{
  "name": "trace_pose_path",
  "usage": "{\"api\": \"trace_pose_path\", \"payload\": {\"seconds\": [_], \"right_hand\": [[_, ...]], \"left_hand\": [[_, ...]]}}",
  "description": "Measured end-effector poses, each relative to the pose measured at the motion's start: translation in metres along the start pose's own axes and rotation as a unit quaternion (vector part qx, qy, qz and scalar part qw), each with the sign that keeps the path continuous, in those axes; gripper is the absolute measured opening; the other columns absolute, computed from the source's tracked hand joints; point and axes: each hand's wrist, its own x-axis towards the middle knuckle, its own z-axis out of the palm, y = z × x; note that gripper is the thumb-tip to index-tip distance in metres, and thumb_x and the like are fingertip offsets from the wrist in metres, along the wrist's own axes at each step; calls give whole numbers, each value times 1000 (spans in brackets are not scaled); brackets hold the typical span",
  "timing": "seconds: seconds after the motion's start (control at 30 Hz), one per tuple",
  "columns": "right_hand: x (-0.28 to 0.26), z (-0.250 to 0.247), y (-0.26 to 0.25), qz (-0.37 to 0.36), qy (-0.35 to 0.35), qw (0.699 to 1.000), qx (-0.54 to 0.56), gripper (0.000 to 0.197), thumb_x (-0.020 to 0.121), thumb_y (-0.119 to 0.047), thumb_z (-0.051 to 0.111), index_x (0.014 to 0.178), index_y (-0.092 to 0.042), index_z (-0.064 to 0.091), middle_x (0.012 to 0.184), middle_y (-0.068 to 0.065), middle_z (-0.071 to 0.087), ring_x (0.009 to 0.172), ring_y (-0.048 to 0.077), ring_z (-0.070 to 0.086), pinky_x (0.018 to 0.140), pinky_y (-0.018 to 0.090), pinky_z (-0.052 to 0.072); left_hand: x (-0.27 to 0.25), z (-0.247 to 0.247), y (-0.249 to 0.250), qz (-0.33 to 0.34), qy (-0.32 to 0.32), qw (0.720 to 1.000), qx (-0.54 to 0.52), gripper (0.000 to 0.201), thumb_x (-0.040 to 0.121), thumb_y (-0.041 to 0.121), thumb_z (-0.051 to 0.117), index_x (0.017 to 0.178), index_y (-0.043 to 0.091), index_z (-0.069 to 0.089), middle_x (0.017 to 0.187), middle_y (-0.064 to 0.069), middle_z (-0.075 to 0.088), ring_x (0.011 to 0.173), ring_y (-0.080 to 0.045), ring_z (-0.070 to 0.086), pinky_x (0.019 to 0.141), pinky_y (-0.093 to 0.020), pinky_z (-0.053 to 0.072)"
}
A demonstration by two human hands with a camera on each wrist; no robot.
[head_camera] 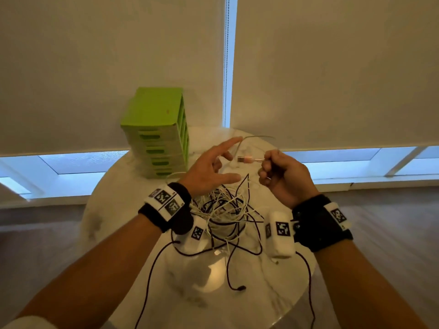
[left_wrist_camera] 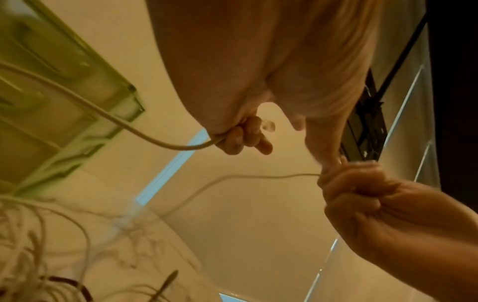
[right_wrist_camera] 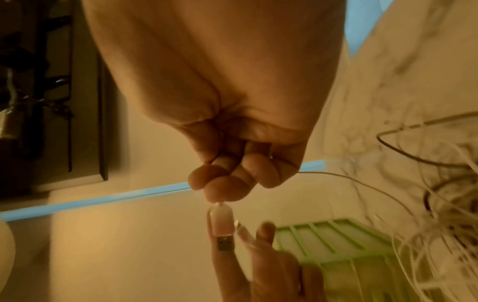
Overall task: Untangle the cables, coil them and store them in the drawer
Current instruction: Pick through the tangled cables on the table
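Note:
A tangle of white and dark cables [head_camera: 225, 210] lies in the middle of the round marble table [head_camera: 133, 210]. My right hand [head_camera: 273, 169] is raised above it and pinches a thin white cable just behind its pink USB plug [head_camera: 247, 159], which also shows in the right wrist view [right_wrist_camera: 222, 222]. My left hand [head_camera: 211, 167] is beside the plug with index finger and thumb stretched out. Its other fingers [left_wrist_camera: 240, 137] curl round a white cable [left_wrist_camera: 145, 130] near a clear connector [left_wrist_camera: 267, 124]. The green drawer unit [head_camera: 156, 136] stands behind the left hand, drawers closed.
A dark cable [head_camera: 147, 281] trails off the table's near edge, and its plug end [head_camera: 241, 288] lies on the near side. Window blinds [head_camera: 332, 67] hang right behind the table. The floor [head_camera: 392, 233] shows to the right.

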Motion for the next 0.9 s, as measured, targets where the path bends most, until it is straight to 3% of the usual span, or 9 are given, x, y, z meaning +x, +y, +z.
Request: {"api": "trace_pose_path", "payload": {"seconds": [0.07,0.13,0.2,0.3,0.43,0.57,0.7,0.77,0.9], "right_hand": [[-3,0,6,15,-25,999,38,29,100,-20,32,81,-12,52,56,-2,48,52,15,49,48,22,37],[-6,-1,9,12,-42,997,62,28,100,-21,31,83,-13,51,57,-2,48,51,14,48,50,23,37],[-9,-2,9,-8,-60,996,69,26,100,-25,33,90,-14,55,59,-1,47,52,15,46,53,26,36],[-16,-4,6,-18,-109,990,91,36,94,-34,39,112,-14,63,62,3,46,55,17,43,55,27,36],[-16,-6,8,-46,-120,986,107,40,78,-9,53,118,-8,55,73,4,54,66,17,52,57,26,40],[-13,-8,15,-151,-72,979,-120,56,75,3,55,127,-17,51,89,-1,62,71,13,52,56,24,39],[-14,-23,11,-189,-49,922,-333,27,94,-8,55,116,-24,59,70,-3,57,61,3,53,60,19,40],[-12,-37,12,-176,-41,884,-430,17,96,-15,54,105,-21,67,70,-8,58,62,-3,52,66,19,40],[-10,-48,16,-126,-52,854,-503,35,91,-36,59,124,-26,59,75,-9,58,64,-6,52,69,20,42]], "left_hand": [[6,18,2,25,-2,1000,-12,45,87,20,69,127,34,56,88,20,57,64,-10,32,71,-15,37],[12,30,8,31,21,998,-55,20,92,26,60,111,32,67,84,8,55,68,-9,37,83,-14,41],[16,38,18,33,44,994,-92,17,96,28,54,96,37,69,88,8,62,77,-13,49,97,-16,40],[23,39,36,-19,53,982,-183,23,100,31,47,89,27,67,84,5,59,62,-5,44,57,-18,38],[31,36,51,-54,16,945,-323,27,101,29,40,90,16,61,76,3,56,57,-8,29,55,-26,19],[37,43,70,-74,0,911,-406,30,103,29,34,88,11,54,81,-3,48,58,-8,31,56,-24,26],[42,43,60,-109,49,870,-479,32,103,33,34,85,15,54,82,-2,53,61,-9,39,58,-22,35],[43,43,48,-128,81,847,-510,32,102,35,35,85,16,53,82,-2,57,65,-10,46,60,-22,41],[45,53,46,-125,73,805,-575,33,103,34,32,83,15,49,81,-2,53,62,-10,41,58,-21,37]]}}
